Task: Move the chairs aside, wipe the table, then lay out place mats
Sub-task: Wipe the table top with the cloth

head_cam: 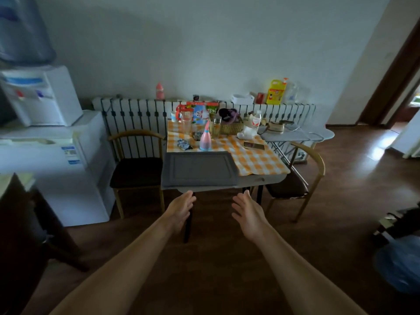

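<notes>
I hold my left hand (181,208) and right hand (247,214) flat and empty, fingers straight, near the bench (261,179) at 12 o'clock. The mat (200,169) lies at its near edge. It looks light and limp, best pinched at two corners.

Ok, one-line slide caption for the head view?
Left hand and right hand, open, near the table; gray mat on it, chairs alongside.
</notes>
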Available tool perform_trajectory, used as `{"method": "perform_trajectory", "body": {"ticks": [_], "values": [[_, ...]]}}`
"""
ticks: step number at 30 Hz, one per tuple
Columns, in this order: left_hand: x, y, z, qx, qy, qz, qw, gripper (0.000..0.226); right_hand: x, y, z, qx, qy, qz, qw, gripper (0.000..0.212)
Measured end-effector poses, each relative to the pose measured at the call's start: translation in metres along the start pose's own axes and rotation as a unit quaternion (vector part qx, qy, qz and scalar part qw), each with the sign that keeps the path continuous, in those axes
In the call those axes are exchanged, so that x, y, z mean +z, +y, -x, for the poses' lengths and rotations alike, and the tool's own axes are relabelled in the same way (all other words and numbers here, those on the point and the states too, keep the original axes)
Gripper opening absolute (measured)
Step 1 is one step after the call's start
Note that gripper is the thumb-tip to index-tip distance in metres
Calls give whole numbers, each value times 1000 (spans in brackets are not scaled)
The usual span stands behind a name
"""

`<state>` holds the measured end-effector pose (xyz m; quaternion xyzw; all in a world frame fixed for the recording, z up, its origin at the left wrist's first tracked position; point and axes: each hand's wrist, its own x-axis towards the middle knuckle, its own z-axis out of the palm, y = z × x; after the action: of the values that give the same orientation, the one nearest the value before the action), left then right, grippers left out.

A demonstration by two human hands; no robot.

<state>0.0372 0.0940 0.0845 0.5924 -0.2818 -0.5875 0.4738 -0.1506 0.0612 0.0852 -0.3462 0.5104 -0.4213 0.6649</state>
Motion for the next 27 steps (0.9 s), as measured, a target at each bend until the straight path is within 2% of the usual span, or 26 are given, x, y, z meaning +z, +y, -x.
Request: {"method": "perform_trajectory", "body": {"ticks": [9,19,27], "values": [[-29,43,-101,-10,40,33,999,52,48,-26,-113,40,-32,6,999,55],[-41,93,-269,-19,108,22,994,52,86,-66,-299,75,-86,3,994,53],[-49,129,-386,-43,142,62,987,51,118,-106,-436,94,-92,15,991,50]]}}
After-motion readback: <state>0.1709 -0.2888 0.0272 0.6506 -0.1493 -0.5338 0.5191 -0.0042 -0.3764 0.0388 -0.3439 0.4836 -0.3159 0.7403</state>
